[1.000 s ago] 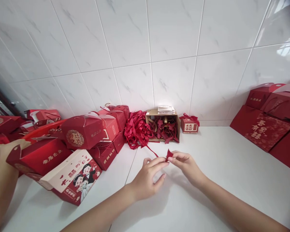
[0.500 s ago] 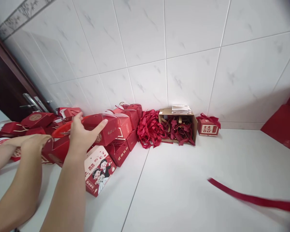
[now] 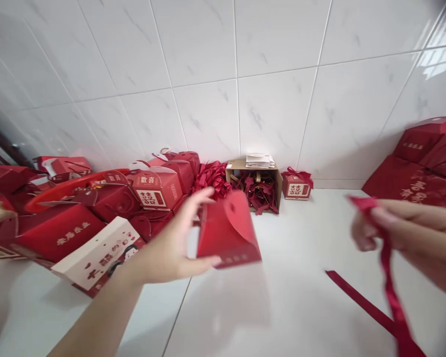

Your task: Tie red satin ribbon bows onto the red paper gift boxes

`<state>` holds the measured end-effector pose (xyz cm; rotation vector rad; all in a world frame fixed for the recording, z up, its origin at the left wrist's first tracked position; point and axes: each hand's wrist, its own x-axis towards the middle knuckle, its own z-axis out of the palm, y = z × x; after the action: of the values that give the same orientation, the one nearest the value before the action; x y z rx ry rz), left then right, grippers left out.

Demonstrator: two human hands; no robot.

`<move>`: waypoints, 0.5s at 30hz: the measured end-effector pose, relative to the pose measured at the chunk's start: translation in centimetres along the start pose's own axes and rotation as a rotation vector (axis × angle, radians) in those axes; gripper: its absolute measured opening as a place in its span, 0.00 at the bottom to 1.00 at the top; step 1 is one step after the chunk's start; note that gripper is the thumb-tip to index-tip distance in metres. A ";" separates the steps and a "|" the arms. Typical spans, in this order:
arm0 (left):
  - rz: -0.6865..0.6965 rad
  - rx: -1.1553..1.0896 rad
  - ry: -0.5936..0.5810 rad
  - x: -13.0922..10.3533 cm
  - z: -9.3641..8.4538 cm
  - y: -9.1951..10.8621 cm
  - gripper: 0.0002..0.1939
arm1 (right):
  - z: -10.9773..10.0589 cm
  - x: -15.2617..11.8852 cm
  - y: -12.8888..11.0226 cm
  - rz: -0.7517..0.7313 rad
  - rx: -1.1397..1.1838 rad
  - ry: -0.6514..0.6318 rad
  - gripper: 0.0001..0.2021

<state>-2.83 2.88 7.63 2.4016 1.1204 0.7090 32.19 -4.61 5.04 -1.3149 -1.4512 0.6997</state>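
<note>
Held near the middle, in the left hand [image 3: 165, 253]: a small red box [image 3: 226, 235], a bit blurry. Hugged on its left side, thumb in front and fingers behind. Over the white table [image 3: 305, 238]; can't tell if touching. Well apart, off to the right of the box: a red ribbon [image 3: 391, 282], pinched in the right hand [image 3: 409, 230]. Long way running from those fingertips down toward the near edge. Beside it, flat on the table, a slanting strip [image 3: 360, 300]; can't tell if the same ribbon. Much nearer to the box: the left hand, palm turned right, arm up from bottom left. In from the right edge: the right hand, fingers pointing left. Behind the box, a ribbon heap [image 3: 212, 176] and a cardboard box [image 3: 279, 191].
</note>
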 end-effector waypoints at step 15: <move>0.057 -0.007 -0.266 0.6 6.1 1.1 0.15 | 7.0 1.8 -0.5 0.274 0.041 -0.770 0.15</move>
<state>1.78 1.85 3.54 2.4424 0.9421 0.3930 25.77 -1.58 3.77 -1.2823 -1.8425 1.5272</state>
